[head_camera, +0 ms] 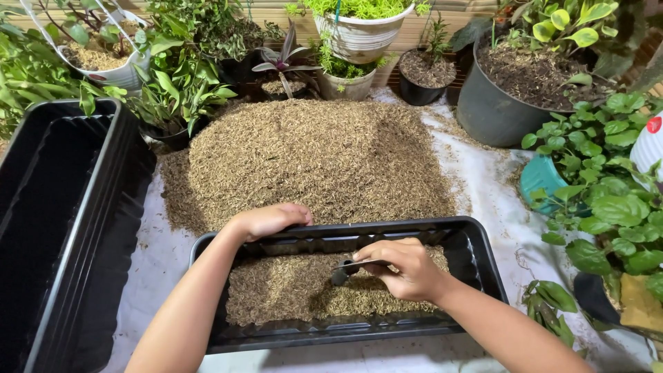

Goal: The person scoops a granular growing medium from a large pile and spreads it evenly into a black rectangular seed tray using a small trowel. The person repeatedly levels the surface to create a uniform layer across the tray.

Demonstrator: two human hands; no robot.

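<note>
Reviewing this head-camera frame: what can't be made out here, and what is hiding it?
- The small dark scoop: its handle is wrapped by the right hand.
- Left hand fingertips: curled over the far rim of the black rectangular plastic planter.
- Planter floor: covered by brown husk-like potting mix.
- Stacked black planters at left: cut off by the frame edge.

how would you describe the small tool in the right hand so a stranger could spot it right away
Start at the big heap of husks on the white sheet, then drop to the black rectangular planter in front of it, partly filled with husks. Over that filling, the right hand pinches a small dark scoop, the only slim metallic thing among loose brown husks.
</note>
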